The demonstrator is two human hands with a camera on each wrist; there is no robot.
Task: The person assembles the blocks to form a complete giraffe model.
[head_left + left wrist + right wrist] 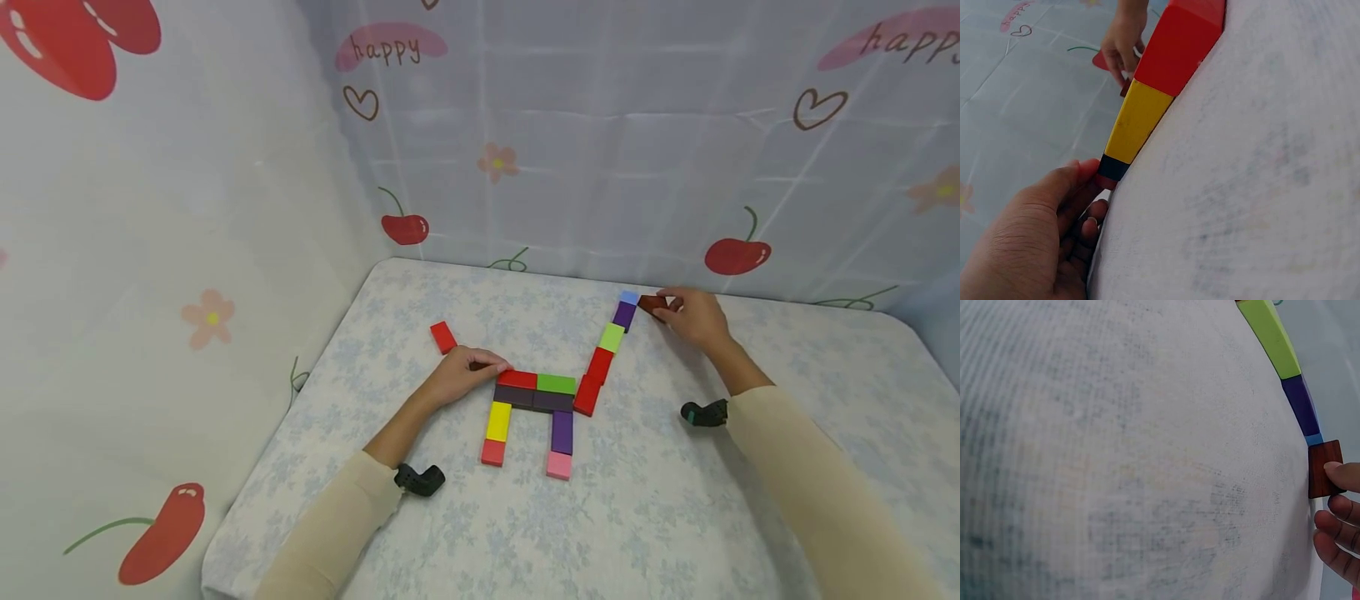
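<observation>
In the head view my right hand (693,317) pinches a dark brown wooden block (651,306) by its right end. This block (1324,469) sits beside the light blue block (628,297) at the top of a slanted line. Below that run a purple block (624,316), a lime green block (611,337) and two red ones. My left hand (461,375) has thumb and finger at the left end of a red block (517,380), pinching it. Beside it lies a green block (556,384), with two dark blocks (513,395) just below.
A yellow block (498,422) over a red one, and a purple block (562,432) over a pink one (558,465), extend toward me. One loose red block (443,337) lies past my left hand. Patterned curtains (585,167) border the cloth-covered table (450,533) behind and at left.
</observation>
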